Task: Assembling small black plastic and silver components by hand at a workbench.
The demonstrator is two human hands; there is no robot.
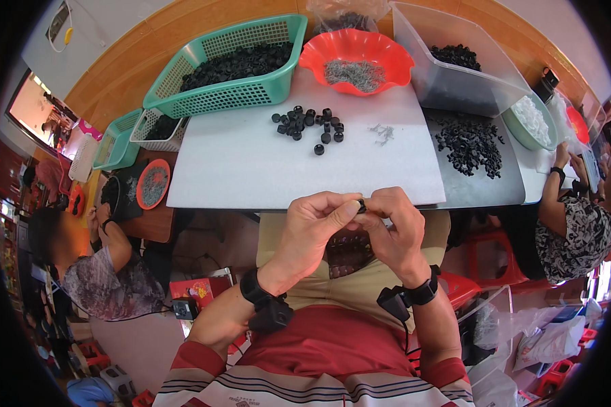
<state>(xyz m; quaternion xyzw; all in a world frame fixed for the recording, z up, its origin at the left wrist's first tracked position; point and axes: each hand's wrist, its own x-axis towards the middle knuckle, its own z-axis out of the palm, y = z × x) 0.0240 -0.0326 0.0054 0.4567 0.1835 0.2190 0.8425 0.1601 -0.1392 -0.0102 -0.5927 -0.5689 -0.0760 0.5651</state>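
My left hand (313,227) and my right hand (392,227) meet just below the near edge of the white table (251,169). Both pinch one small black plastic ring part (362,205) between their fingertips. Farther out on the table lies a loose cluster of the same black ring parts (310,124), with a few thin metal pins (383,131) to its right. Behind them stands a red scalloped bowl (387,47) holding grey metal pins, and a green mesh basket (251,91) heaped with black parts.
A clear plastic bin (448,85) with black parts stands at the back right, above a pile of black pieces (470,144) on a grey sheet. A person sits at the left (108,271), another at the right (570,224). More baskets (115,142) stand on the left table.
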